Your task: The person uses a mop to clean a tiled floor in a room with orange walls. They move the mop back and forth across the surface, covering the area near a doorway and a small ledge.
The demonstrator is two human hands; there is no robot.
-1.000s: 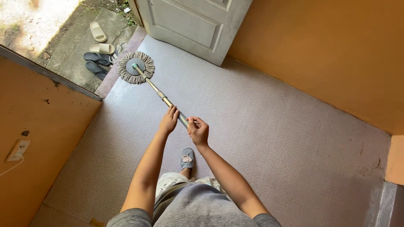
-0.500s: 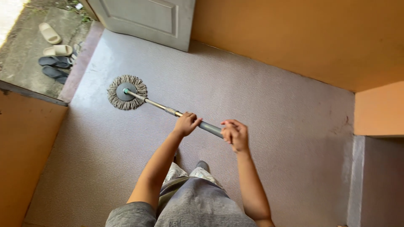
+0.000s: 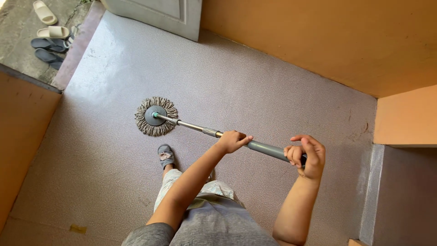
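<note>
The left hand (image 3: 231, 140) wraps the mop handle (image 3: 264, 147) midway, fingers curled over it; the right hand (image 3: 306, 156) grips the upper end, index finger lifted. The round fringed mop head (image 3: 156, 116) rests flat on the speckled floor (image 3: 273, 100), just ahead of a grey slipper (image 3: 165, 155); sandals (image 3: 48, 38) lie outside the doorway
</note>
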